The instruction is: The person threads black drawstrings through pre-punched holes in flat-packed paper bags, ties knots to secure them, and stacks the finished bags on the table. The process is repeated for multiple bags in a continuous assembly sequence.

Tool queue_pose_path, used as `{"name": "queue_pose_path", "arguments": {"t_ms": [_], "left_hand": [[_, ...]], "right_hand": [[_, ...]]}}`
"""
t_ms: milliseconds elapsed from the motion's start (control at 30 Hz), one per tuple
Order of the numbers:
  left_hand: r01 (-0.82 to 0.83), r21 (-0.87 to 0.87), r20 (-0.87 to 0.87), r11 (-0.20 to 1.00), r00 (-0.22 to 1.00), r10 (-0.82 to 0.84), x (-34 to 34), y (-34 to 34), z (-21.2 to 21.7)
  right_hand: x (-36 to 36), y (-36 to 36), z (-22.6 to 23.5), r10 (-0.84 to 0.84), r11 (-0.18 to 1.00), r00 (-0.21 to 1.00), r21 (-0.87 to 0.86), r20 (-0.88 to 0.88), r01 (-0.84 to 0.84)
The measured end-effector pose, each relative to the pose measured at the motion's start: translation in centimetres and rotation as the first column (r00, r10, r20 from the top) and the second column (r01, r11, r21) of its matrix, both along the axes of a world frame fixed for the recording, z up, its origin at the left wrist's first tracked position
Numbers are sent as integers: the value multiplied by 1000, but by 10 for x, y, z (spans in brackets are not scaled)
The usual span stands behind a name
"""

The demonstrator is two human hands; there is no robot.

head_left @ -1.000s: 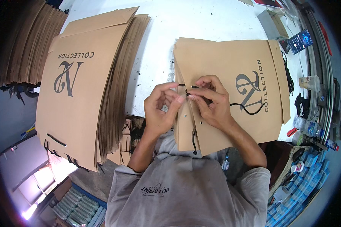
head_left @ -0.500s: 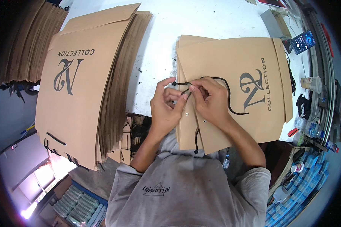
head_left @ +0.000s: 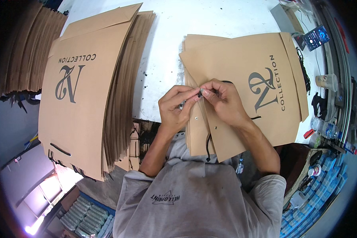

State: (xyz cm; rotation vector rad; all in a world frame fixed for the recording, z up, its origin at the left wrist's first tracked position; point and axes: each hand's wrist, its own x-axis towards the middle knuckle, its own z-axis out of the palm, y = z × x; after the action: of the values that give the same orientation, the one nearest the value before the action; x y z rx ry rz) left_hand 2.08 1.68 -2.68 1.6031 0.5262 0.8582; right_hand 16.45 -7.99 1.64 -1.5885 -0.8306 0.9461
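My left hand (head_left: 174, 106) and my right hand (head_left: 227, 104) meet at the left edge of a brown paper bag (head_left: 234, 55). Between the pinched fingertips of both hands shows a short dark bit of black cord (head_left: 200, 94). Most of that cord is hidden by my right hand; its loose end lies on the bag beyond my wrist. The bag rests on a small stack of similar bags, with metal eyelets along the edges nearest my left hand. Lower down, another black cord (head_left: 208, 147) with a knotted end hangs from the edge.
On the left stands a thick stack of brown bags (head_left: 87, 115) with black cord handles, and a further stack (head_left: 27, 47) behind it. The white table (head_left: 166, 47) carries a phone (head_left: 316, 37), a plastic cup (head_left: 326, 82) and black cords on the right. Blue-wrapped packs (head_left: 317, 204) sit lower right.
My hands have drawn together, and the cord stretched between them now shows only as a short dark bit at the fingertips. My left index finger has curled in to a pinch.
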Motion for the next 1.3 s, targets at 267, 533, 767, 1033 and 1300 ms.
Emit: {"name": "queue_pose_path", "arguments": {"t_ms": [267,533,767,1033,1300], "left_hand": [[83,-429,39,899,997,-74,-12,-6,8],[-62,-55,50,997,997,64,-50,-16,32],[-202,186,-302,961,920,252,-53,-8,30],[20,-337,-325,941,936,-136,-20,-50,40],[133,-533,-163,835,953,-256,-17,-13,32]], "right_hand": [[1,-8,-8,0,999,999,32,45,-2],[-18,11,1,19,994,670,61,742,-95],[33,-91,58,86,984,697,-169,711,50],[9,-130,33,-86,942,880,-250,467,225],[-29,-76,1,-272,955,961,137,44,264]]}}
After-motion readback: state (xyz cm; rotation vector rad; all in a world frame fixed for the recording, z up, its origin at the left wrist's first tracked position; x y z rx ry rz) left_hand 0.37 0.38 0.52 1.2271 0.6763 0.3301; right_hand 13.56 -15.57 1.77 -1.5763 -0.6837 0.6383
